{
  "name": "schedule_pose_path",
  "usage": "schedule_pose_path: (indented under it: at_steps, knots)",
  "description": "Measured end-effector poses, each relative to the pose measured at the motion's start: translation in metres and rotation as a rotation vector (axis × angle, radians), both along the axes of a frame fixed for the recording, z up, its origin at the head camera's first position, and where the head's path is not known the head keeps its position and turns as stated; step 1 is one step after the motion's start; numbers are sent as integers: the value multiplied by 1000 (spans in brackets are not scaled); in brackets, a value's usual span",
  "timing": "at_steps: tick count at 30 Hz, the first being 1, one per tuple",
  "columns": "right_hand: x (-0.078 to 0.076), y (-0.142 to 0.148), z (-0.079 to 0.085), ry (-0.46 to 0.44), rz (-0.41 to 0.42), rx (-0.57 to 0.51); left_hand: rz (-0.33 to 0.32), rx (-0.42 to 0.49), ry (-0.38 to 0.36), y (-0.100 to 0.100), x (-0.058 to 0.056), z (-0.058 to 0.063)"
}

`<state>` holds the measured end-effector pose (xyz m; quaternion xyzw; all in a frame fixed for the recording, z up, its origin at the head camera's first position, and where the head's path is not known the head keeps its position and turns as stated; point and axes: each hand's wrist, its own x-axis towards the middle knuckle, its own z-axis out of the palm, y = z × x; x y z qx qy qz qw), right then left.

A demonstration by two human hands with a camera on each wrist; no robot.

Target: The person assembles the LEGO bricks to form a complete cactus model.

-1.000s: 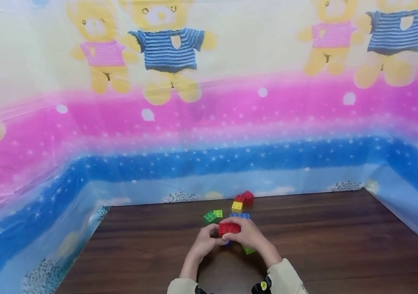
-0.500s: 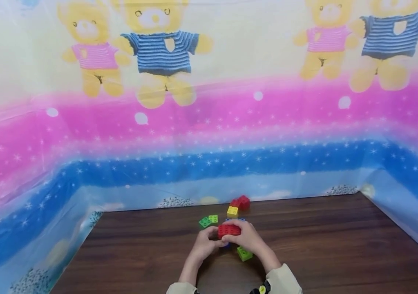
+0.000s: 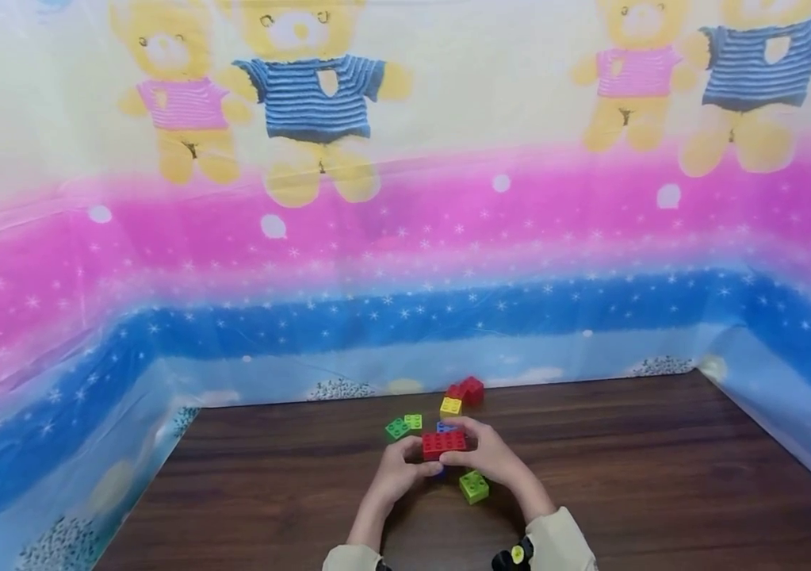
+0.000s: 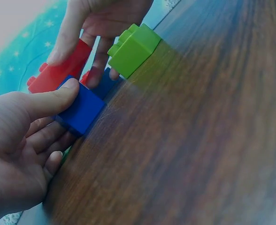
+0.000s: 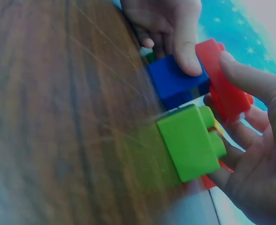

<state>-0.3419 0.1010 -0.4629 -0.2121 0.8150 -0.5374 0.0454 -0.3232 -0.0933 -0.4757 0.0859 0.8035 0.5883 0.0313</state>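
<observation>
My left hand (image 3: 396, 474) pinches a blue toy brick (image 4: 83, 110) low over the wooden table, its thumb on the near face. Against the top of that brick sits a long red brick (image 3: 444, 444), studs showing. Whether the two are pressed fully together I cannot tell. My right hand (image 3: 494, 457) holds the red brick's right end, thumb in front and fingers behind. Close by on the table, under the right hand, lies a lime green brick (image 3: 473, 487), its studs seen sideways in the right wrist view. The right hand partly hides another blue brick (image 3: 445, 427) behind.
Beyond the hands stand a yellow brick (image 3: 451, 407) and red bricks (image 3: 472, 389) near the table's back edge. A green brick (image 3: 397, 429) and a small lime brick (image 3: 414, 421) lie to the left. A printed bear curtain (image 3: 405, 317) surrounds the dark table (image 3: 626, 476).
My right hand has shifted slightly right and its fingers have spread a little, showing more of the red brick. The left hand stays almost still. The lime brick has come into fuller view.
</observation>
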Motion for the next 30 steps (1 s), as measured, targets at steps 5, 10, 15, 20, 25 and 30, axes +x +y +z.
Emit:
schedule_pose_path:
  at_steps: [5, 10, 15, 20, 25, 30]
  knots:
    - [0, 16, 4, -85, 66, 32, 1, -10, -12, 2, 0, 0]
    - [6, 35, 12, -239, 155, 97, 2, 1, -20, 3, 0, 0]
    - [7, 46, 15, -338, 239, 183, 20, -5, -27, 3, -1, 0]
    - [4, 45, 15, -355, 334, 253, 30, -18, -42, 3, -1, 2]
    - [5, 42, 15, -330, 324, 293, 32, -11, -42, 2, 1, 4]
    - [3, 41, 10, -270, 298, 311, 29, -2, -42, 4, 0, 3]
